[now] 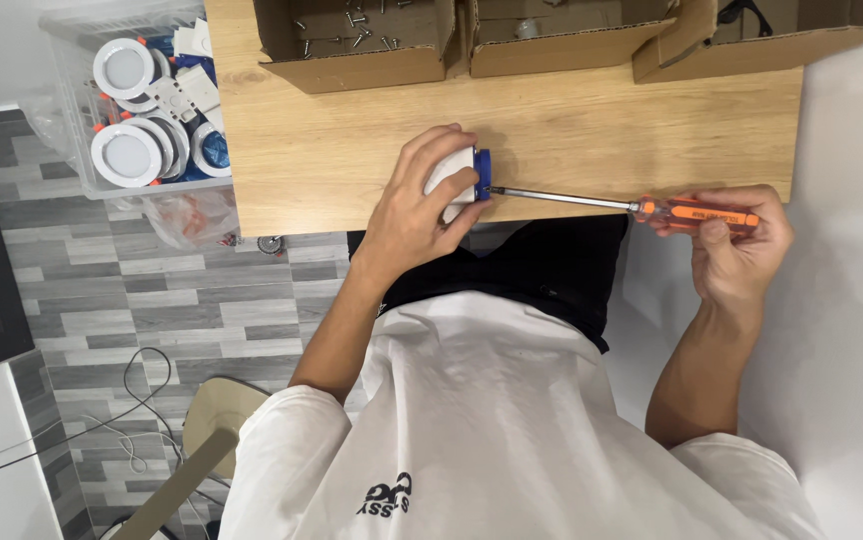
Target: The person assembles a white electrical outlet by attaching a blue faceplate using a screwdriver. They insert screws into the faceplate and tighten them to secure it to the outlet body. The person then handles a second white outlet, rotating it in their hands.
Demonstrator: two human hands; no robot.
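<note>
our hands are working as a pair at the near edge of the tabletop (572,120). we are clamping our left hand (414,205) over the small white and blue fitting (462,180), fingers wrapped across its top so it is sitting pressed against the wood right at the edge. we are gripping the orange-handled screwdriver (697,213) in our right hand (737,240), fingers closed round the handle, with the long metal shaft lying nearly level and its tip touching the blue side of the fitting.

we judge that we are at the screw-driving step: the tip seems to be seated at a screw on the blue face, though the screw itself is too small to make out. the next move is calling for a steady turn of the handle while we are keeping the shaft in line with the screw and the left hand holding the fitting from twisting or sliding off the edge.

loose screws are lying in the open cardboard box (352,45) at the far side, well apart from our hands, and round white lamp fittings are filling the clear plastic bin (137,110) beside the tabletop on the left.
</note>
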